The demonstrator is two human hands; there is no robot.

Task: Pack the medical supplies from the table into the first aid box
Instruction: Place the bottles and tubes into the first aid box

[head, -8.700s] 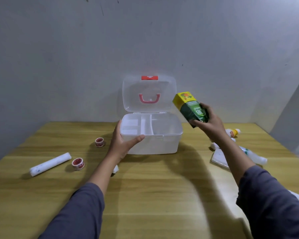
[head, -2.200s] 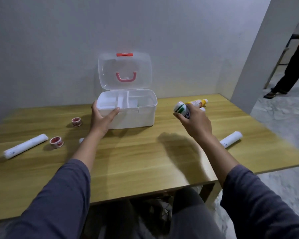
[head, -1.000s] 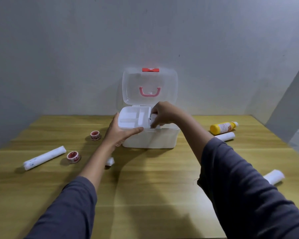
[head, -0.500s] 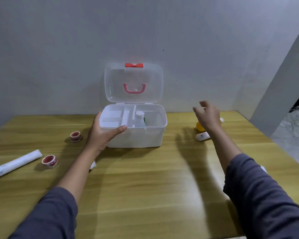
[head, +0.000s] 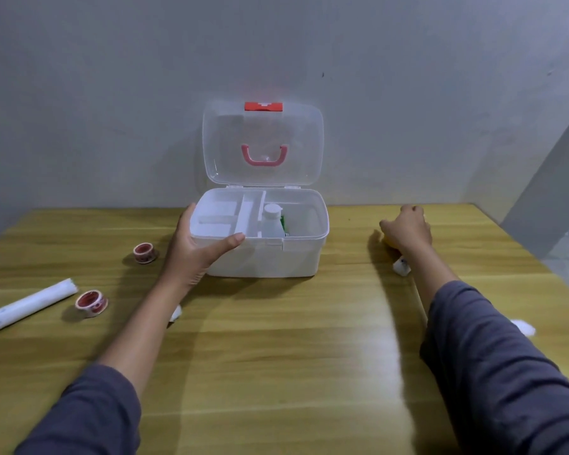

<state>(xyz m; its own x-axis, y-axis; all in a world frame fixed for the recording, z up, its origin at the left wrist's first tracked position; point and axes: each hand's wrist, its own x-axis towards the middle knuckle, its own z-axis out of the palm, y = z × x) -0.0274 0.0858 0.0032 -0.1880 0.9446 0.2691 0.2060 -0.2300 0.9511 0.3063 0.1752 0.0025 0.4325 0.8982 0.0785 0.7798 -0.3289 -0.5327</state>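
Head view: right hand (head: 408, 232) fingers curl over yellow bottle (head: 390, 242), grip unclear.

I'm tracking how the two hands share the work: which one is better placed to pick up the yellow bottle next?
The right hand. It already sits over the yellow bottle, right of the first aid box. The left hand grips the box's left front corner, steadying it.

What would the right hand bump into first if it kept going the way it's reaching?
Probably the yellow bottle: the right hand is right over it, hiding most of it. Whether they touch already is unclear.
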